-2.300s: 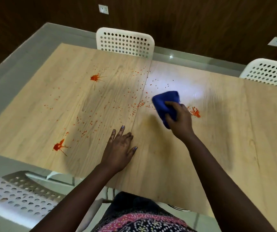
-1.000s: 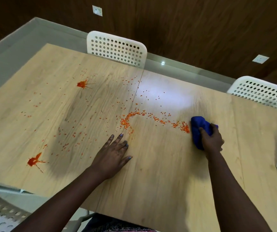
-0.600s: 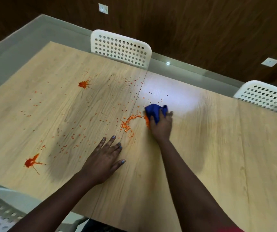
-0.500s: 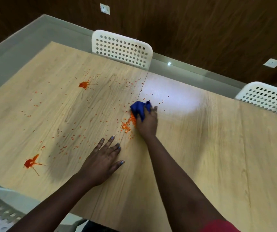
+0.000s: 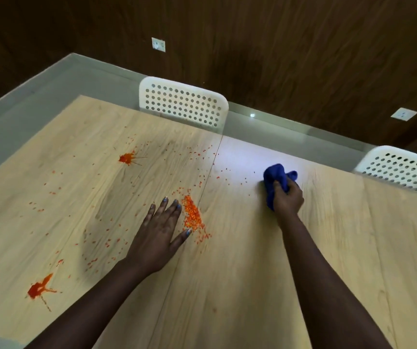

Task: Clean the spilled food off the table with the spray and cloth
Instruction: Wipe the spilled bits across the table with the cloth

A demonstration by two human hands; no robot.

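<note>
The right hand grips the bunched blue cloth on the counter; the left hand lies flat, fingers spread, beside the orange crumb pile. Best to sweep stray crumbs leftward into that pile, pressing evenly; spray not visible

The table has a light wood-grain top with a seam running front to back near its middle. Lying on it: a heap of orange-red crumbs just left of the seam, two red sauce splats on the left half, scattered specks between them, a bunched blue cloth right of the seam, and a flat left hand.
</note>
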